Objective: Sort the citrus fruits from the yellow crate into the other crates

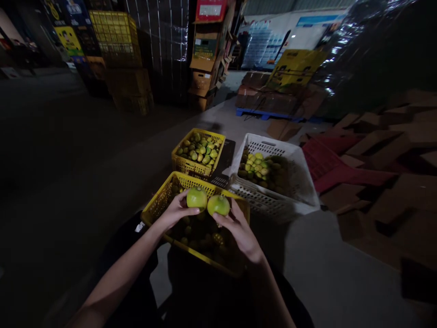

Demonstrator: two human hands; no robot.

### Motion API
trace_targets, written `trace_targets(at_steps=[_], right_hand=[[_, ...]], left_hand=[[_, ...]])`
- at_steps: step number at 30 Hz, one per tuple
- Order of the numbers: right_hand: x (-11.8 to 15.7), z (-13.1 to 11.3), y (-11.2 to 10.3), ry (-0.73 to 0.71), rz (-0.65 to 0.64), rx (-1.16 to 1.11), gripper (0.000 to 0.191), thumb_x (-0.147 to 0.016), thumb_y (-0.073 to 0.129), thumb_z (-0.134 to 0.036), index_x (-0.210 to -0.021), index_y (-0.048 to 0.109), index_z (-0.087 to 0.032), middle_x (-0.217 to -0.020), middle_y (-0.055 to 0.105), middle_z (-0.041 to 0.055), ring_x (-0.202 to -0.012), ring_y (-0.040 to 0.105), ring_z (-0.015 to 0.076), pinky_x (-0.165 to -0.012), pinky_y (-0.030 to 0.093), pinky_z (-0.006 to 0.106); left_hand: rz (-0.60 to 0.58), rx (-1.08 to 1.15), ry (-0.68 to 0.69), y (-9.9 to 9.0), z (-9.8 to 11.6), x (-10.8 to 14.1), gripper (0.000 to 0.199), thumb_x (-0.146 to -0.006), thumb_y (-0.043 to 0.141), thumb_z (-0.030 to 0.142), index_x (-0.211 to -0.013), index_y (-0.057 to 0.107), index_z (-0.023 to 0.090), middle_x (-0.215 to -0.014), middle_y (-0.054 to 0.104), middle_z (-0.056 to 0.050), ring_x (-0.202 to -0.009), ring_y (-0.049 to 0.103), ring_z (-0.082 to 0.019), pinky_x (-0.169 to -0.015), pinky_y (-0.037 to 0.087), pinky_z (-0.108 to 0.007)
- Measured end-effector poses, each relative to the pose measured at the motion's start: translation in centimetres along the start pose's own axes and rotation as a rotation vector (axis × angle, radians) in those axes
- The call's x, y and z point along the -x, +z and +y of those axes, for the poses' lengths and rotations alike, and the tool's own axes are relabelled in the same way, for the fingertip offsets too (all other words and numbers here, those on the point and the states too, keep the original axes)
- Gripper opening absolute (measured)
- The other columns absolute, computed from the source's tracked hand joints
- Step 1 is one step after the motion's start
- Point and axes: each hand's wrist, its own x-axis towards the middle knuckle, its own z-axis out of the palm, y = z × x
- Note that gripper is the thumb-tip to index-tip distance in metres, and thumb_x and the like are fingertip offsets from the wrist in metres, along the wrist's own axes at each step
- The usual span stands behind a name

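My left hand (177,210) is closed around a yellow-green fruit (197,199), with the thumb across its lower side. A second yellow-green fruit (218,206) is gripped in my right hand (239,223). The two fruits are side by side, nearly touching, above the near yellow crate (201,260). Shadowed fruits, several of them, lie inside that crate. Behind it, a smaller-looking yellow crate (191,167) is filled with green and yellow fruits. At the right, a white crate (307,182) holds similar fruits, mostly at its left side.
Cardboard pieces (392,196) and a red crate (337,166) lie at the right. Boxes on a blue pallet (264,114) stand farther back. Stacked yellow crates (116,38) and a column of cartons (202,59) rise at the back.
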Motion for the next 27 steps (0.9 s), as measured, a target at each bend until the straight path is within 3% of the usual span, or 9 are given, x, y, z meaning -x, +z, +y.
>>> trace_targets(at_steps=[4,12,20,24,27], right_hand=[[0.0,-0.8,-0.3,-0.010,0.037,-0.020,0.060,-0.045,0.086,-0.004,-0.099,0.066,-0.025,-0.093,0.070,0.0000,-0.091,0.063,0.0188,-0.077,0.053,0.027],[-0.3,-0.9,-1.5,-0.053,0.065,0.068,0.065,-0.043,0.086,-0.004,-0.103,0.072,-0.022,-0.104,0.073,0.0031,-0.098,0.066,0.0236,-0.087,0.054,0.034],[0.0,-1.0,-2.4,-0.082,0.052,0.074,0.063,-0.043,0.087,-0.006,-0.102,0.074,-0.022,-0.105,0.073,0.0040,-0.102,0.065,0.0262,-0.091,0.052,0.037],[0.3,-0.7,-2.0,-0.044,0.109,-0.094,0.051,-0.053,0.087,-0.017,-0.101,0.072,-0.024,-0.103,0.072,0.0031,-0.100,0.065,0.0230,-0.087,0.052,0.032],[-0.1,0.1,-1.3,0.025,0.104,-0.233,0.036,-0.063,0.082,-0.028,-0.097,0.071,-0.023,-0.100,0.072,0.0043,-0.096,0.065,0.0225,-0.080,0.053,0.031]], left_hand=[[-0.009,-0.036,0.151,-0.2,0.1,-0.3,0.076,-0.043,0.092,0.020,-0.115,0.067,0.020,-0.126,0.063,-0.010,-0.121,0.055,-0.029,-0.105,0.041,-0.040],[-0.094,-0.113,0.214,-0.5,0.8,-0.2,0.075,-0.045,0.092,0.018,-0.115,0.062,0.021,-0.125,0.062,-0.011,-0.123,0.053,-0.028,-0.106,0.039,-0.040],[-0.052,0.042,0.112,-0.5,0.3,-0.4,0.072,-0.041,0.093,0.029,-0.108,0.068,0.018,-0.114,0.068,-0.011,-0.114,0.059,-0.031,-0.097,0.046,-0.041],[-0.099,0.161,-0.076,0.1,0.5,-0.1,0.061,-0.054,0.087,0.041,-0.106,0.068,0.017,-0.106,0.070,-0.010,-0.101,0.065,-0.030,-0.086,0.053,-0.039],[-0.094,0.251,-0.235,1.0,0.6,0.0,0.061,-0.059,0.081,0.049,-0.109,0.065,0.018,-0.100,0.071,-0.009,-0.084,0.069,-0.025,-0.070,0.057,-0.035]])
